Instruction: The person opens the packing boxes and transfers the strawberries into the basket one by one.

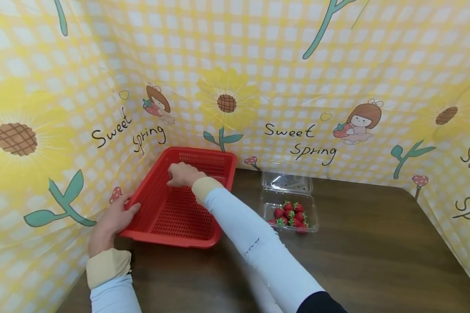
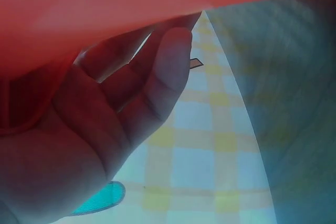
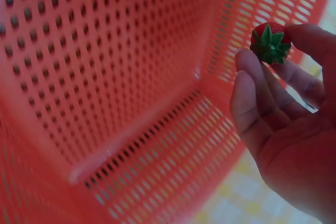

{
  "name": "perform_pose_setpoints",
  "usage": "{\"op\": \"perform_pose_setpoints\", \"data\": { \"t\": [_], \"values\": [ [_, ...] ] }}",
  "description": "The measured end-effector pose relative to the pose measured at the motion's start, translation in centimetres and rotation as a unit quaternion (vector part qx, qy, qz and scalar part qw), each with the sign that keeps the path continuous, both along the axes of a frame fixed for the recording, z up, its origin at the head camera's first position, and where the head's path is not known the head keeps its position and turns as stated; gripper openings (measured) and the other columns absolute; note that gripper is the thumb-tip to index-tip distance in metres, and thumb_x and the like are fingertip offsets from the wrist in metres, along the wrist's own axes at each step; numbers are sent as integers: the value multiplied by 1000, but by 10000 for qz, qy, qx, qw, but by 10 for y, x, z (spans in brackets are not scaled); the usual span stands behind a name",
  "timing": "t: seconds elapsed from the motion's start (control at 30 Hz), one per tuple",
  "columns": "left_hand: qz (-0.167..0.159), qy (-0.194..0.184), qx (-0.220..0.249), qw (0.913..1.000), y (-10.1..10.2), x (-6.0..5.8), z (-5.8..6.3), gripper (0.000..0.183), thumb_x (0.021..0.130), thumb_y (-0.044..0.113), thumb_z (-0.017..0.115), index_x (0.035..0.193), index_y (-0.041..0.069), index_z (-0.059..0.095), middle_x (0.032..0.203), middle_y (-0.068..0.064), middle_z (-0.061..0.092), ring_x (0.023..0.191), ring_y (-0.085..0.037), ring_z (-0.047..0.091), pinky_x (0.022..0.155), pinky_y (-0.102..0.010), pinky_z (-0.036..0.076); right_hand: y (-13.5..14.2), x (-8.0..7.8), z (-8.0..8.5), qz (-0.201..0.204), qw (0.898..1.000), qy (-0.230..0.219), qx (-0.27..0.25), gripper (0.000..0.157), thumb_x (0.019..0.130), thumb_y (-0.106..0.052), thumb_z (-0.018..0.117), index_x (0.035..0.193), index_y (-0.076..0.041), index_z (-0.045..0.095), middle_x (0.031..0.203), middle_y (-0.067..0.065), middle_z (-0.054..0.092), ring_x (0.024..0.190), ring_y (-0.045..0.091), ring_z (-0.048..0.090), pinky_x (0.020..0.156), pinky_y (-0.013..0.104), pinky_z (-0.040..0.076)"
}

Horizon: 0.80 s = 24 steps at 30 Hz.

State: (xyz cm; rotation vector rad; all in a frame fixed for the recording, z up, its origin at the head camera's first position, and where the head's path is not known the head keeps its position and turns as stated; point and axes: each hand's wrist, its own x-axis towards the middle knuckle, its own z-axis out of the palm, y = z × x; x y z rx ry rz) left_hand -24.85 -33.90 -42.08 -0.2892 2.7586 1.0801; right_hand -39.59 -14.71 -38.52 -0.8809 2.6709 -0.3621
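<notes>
Checked cloth (image 1: 258, 52) fills my upper head view while, left of centre, I see the right hand (image 1: 185, 174) pinching a strawberry (image 3: 270, 44) over the red basket (image 1: 172, 240), which the left hand (image 1: 115, 217) grips, presumably for steadiness.

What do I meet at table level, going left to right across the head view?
Left hand at the basket's rim → red plastic basket → open clear plastic container with strawberries in it. The right hand overlaps the basket, so I leave it unplaced.
</notes>
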Motion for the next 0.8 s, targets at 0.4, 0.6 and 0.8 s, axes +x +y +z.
{"op": "perform_pose_setpoints", "data": {
  "t": [0.4,0.6,0.8],
  "values": [
    [-10,84,38,10000,-1,3,2,62,100,41,50,148,6,33,125,-27,55,95,-28,62,68,-28,48,-15,10,-40,-6,9979,13,651,9,98,-28,58,92,-22,55,85,-3,55,70,13,49,61,27,40],
    [59,-27,200,9998,-1,6,-1,64,99,42,51,150,9,31,125,-27,54,94,-26,62,67,-28,49,-13,12,-38,209,9959,165,864,6,98,-25,57,93,-21,56,83,-3,55,68,12,48,58,26,39],
    [69,10,226,9997,-2,6,-1,64,100,43,49,150,8,30,126,-28,53,93,-27,63,67,-29,50,-7,7,0,333,9959,552,638,6,101,-24,50,99,-21,55,82,-3,50,66,11,44,56,26,38]
  ]
}}
